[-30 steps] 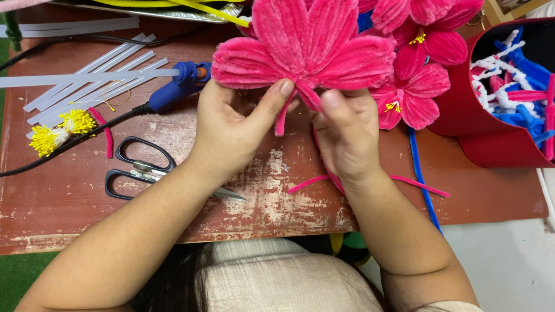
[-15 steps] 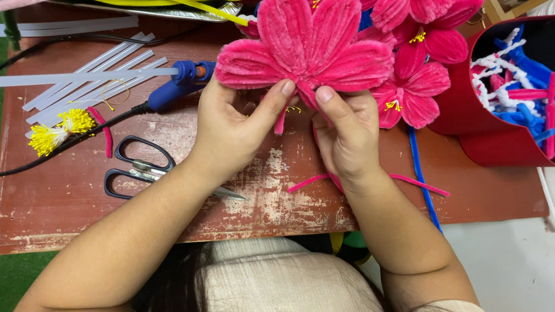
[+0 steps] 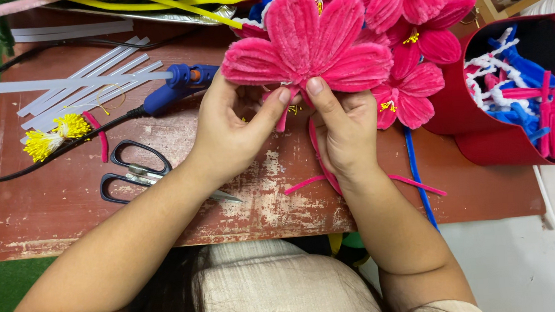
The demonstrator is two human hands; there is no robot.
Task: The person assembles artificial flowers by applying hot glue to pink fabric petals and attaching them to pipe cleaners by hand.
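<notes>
I pinched the pink flower [image 3: 311,44] at its base, left hand [image 3: 233,136] and right hand [image 3: 341,128] grasping evenly, petals uncrushed.

Bare table [image 3: 274,199] lies open below the hands; scissors [image 3: 137,173] and glue gun [image 3: 176,88] crowd the left, red container [image 3: 487,139] blocks the right.

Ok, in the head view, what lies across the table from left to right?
Yellow stamen bundle → black scissors → blue glue gun → left hand → right hand → blue pipe cleaner → red container.
</notes>
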